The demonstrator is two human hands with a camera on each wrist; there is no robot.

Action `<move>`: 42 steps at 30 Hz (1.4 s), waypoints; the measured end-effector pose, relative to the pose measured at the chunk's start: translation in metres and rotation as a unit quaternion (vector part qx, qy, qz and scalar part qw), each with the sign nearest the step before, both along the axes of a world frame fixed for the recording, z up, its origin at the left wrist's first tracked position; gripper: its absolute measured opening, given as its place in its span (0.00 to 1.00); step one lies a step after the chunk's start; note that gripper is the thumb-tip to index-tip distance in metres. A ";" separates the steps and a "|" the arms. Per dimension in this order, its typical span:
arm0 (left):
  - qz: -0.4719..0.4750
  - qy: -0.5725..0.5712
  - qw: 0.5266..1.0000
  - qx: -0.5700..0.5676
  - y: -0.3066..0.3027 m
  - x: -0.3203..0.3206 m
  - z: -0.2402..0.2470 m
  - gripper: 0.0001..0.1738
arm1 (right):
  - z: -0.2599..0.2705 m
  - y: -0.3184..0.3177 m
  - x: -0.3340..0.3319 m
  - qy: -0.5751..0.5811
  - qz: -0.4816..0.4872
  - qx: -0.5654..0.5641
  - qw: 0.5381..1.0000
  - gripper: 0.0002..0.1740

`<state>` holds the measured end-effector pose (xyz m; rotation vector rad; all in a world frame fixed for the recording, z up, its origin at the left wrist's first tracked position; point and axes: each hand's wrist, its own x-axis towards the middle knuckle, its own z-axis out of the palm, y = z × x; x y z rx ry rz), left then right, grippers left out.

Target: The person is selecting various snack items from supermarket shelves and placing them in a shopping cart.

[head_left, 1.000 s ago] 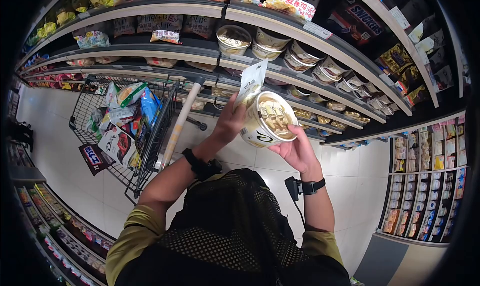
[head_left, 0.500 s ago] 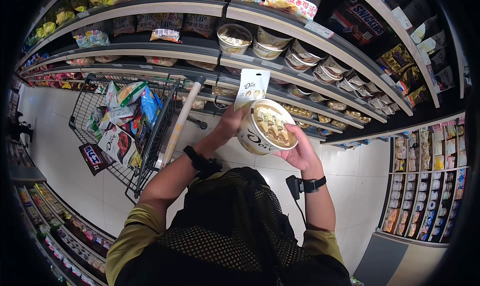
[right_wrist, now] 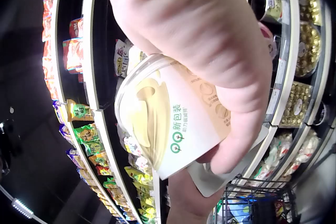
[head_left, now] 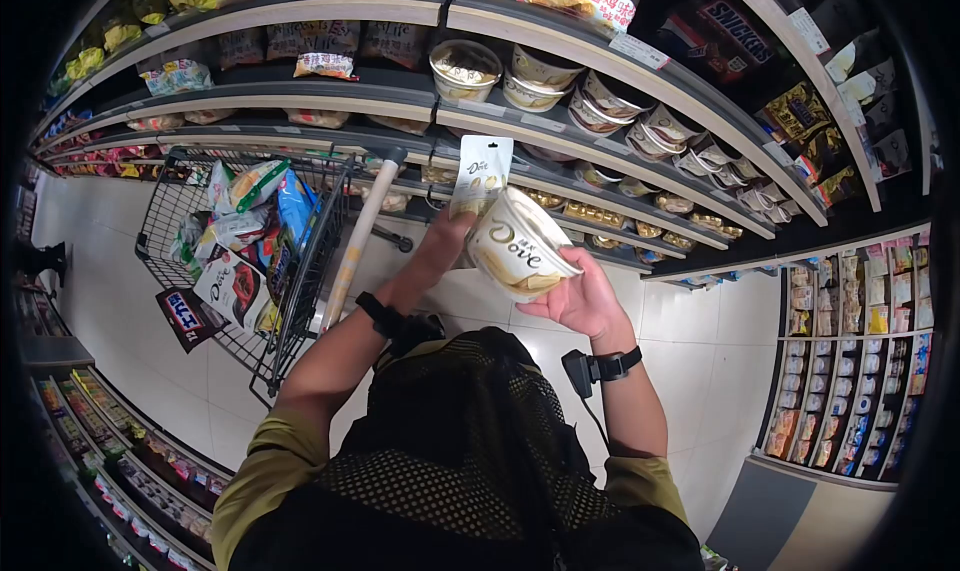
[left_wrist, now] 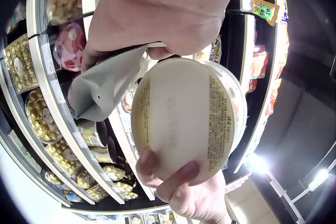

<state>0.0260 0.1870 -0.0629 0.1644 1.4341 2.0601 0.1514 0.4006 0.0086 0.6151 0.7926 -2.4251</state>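
My right hand [head_left: 588,299] grips a white Dove tub [head_left: 518,243] of chocolates, fingers under its base and thumb at the rim. The tub is tilted, with its lettered side toward the head camera. In the left wrist view the tub's pale round base [left_wrist: 181,119] shows, small print along both edges. A white Dove pouch [head_left: 484,161] with a hang hole stands up behind the tub, held by its lower part in my left hand [head_left: 440,247]. The pouch's grey back [left_wrist: 100,90] shows in the left wrist view. In the right wrist view green lettering marks the tub's side.
A shopping cart [head_left: 250,281] with several snack bags, including a Dove bag [head_left: 236,289], stands at the left. Ahead run curved shelves [head_left: 600,161] with similar tubs [head_left: 466,69] and bags. Another shelf rack [head_left: 850,371] stands at the right.
The tub has been tipped, so its lettered side now faces the head camera and its clear lid has turned away. The pouch has turned its printed front into view and shifted a little left.
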 end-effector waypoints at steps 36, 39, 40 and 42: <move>0.024 -0.065 0.997 -0.035 -0.055 -0.019 0.023 0.27 | -0.005 0.009 0.008 0.084 -0.102 -0.083 0.988 0.39; 0.022 -0.142 0.990 -0.002 -0.062 -0.017 0.028 0.27 | -0.005 0.008 0.005 0.080 -0.121 -0.132 0.981 0.40; 0.026 -0.166 0.985 0.030 -0.064 -0.016 0.028 0.27 | -0.003 0.007 0.003 0.069 -0.131 -0.142 0.979 0.41; 0.031 -0.188 0.980 0.063 -0.066 -0.016 0.028 0.28 | -0.005 0.007 0.003 0.078 -0.129 -0.152 0.977 0.42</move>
